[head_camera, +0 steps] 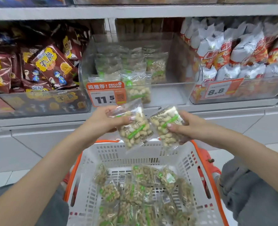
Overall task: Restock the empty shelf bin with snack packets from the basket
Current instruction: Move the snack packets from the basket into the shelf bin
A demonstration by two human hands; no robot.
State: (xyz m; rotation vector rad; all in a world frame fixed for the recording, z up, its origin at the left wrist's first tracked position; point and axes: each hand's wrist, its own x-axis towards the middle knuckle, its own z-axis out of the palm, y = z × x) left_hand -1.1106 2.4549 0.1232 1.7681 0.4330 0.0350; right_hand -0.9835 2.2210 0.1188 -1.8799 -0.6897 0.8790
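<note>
Head view is showing the clear shelf bin (180, 66) sitting straight ahead and above both hands, with its open right side nearer the right hand (186, 126). The left hand (109, 119) is pinching one peanut packet (135, 128) by its top, long axis hanging down and tilting right. The right one is gripping a second packet (166, 126), thumb across the front. More packets are lying in the basket (151, 154) underneath.
</note>
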